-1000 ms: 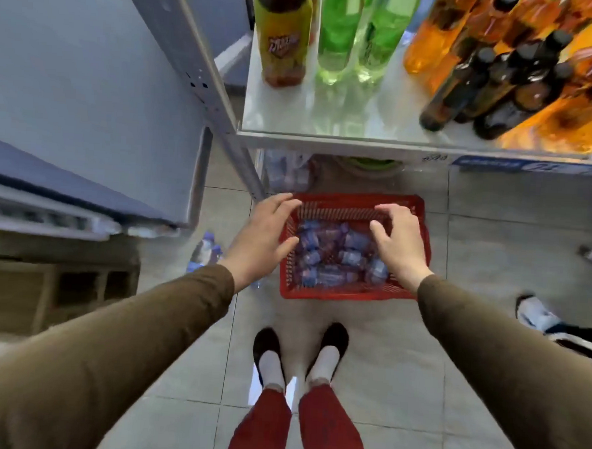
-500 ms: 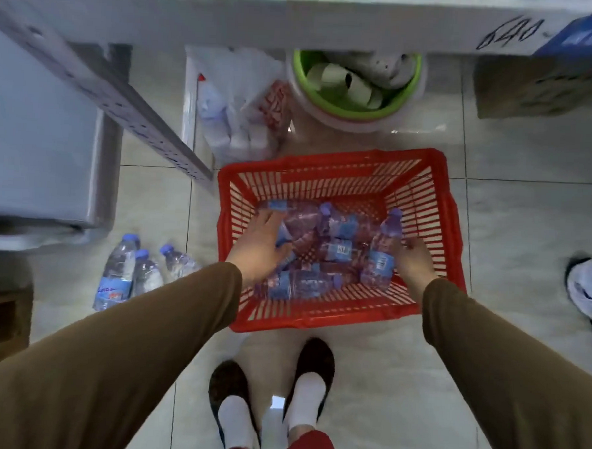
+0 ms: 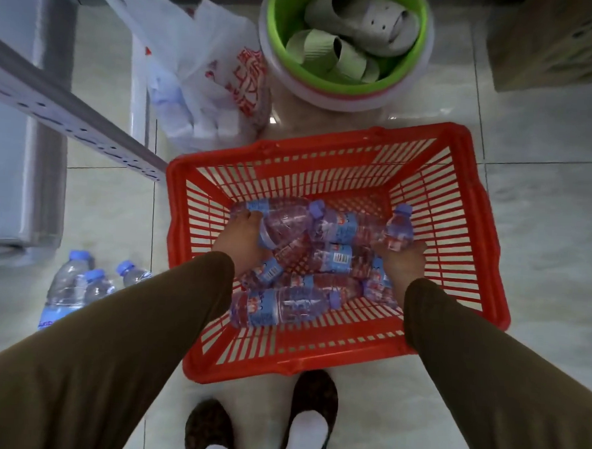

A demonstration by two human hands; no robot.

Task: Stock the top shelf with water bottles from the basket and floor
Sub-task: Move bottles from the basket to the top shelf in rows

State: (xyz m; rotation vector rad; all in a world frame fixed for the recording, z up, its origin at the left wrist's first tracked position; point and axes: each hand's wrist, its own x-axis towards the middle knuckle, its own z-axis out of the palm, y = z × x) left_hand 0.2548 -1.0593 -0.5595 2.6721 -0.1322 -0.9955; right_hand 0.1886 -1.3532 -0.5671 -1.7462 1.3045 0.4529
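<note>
A red plastic basket (image 3: 460, 205) stands on the tiled floor in front of my feet, with several small water bottles with blue caps and labels lying in it. My left hand (image 3: 240, 237) is deep in the basket and grips one lying bottle (image 3: 281, 220) at its left end. My right hand (image 3: 400, 260) holds an upright bottle (image 3: 399, 229) by its body at the basket's right side. Three more water bottles (image 3: 75, 281) lie on the floor to the left, partly hidden by my left sleeve.
A metal shelf upright (image 3: 71, 109) slants across the upper left. Beyond the basket are a white plastic bag (image 3: 213, 82) and a green basin (image 3: 273, 34) holding slippers. A cardboard box (image 3: 554, 42) sits at the top right. My feet (image 3: 260, 425) stand just behind the basket.
I have bent lower, so the basket looks bigger and the shelf has left the view. Both hands went from above the basket down into it and took hold of bottles.
</note>
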